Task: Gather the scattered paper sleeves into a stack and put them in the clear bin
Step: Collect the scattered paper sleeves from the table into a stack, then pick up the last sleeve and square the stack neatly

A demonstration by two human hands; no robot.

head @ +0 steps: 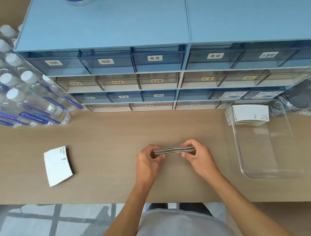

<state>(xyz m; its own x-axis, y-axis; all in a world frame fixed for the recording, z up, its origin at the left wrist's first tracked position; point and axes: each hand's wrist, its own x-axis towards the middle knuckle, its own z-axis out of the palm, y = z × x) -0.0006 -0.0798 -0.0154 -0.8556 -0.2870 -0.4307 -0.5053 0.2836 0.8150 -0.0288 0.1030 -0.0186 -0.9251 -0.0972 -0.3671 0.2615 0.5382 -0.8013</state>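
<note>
A thin stack of white paper sleeves [174, 150] is held edge-on just above the brown table [106, 141], in the middle. My left hand [148, 161] pinches its left end and my right hand [195, 154] pinches its right end. One loose paper sleeve [57, 166] lies flat on the table far to the left. The clear bin [265, 174] stands at the right, with a stack of sleeves [249, 114] in its far end.
Blue and clear labelled drawer units [146, 62] line the back of the table. A shrink-wrapped pack of water bottles [12, 83] fills the back left. A black item in clear wrap [307, 95] sits behind the bin. The table's front edge runs just below my wrists.
</note>
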